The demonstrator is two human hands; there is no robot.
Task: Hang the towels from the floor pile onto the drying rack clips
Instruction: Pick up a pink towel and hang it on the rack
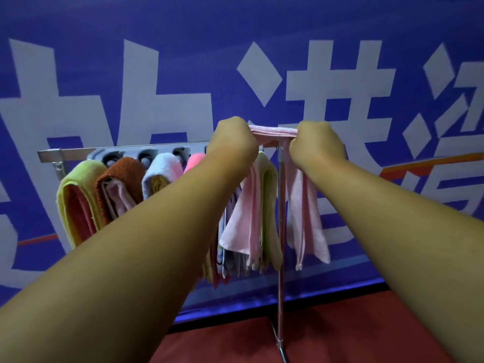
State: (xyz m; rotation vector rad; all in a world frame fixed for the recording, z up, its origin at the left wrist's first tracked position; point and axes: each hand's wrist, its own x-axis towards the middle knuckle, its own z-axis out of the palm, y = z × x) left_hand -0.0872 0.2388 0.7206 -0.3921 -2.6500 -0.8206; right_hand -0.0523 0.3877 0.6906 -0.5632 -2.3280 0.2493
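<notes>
A pale pink towel (306, 205) is stretched between my two hands at the right end of the drying rack (131, 149). Its ends hang down on both sides of the rack's upright pole (280, 231). My left hand (234, 142) is shut on the towel's left part and my right hand (315, 145) on its right part, both at rail height. Along the rail, grey clips (146, 155) hold a yellow towel (78, 200), a brown towel (117, 184), a white towel (159, 174) and a bright pink one (193, 161). My left forearm hides other hung towels.
A blue banner with large white characters (235, 61) fills the wall right behind the rack. The floor is dark red (340, 331). The rack's metal foot (284, 355) reaches toward me at the bottom. The floor pile is out of view.
</notes>
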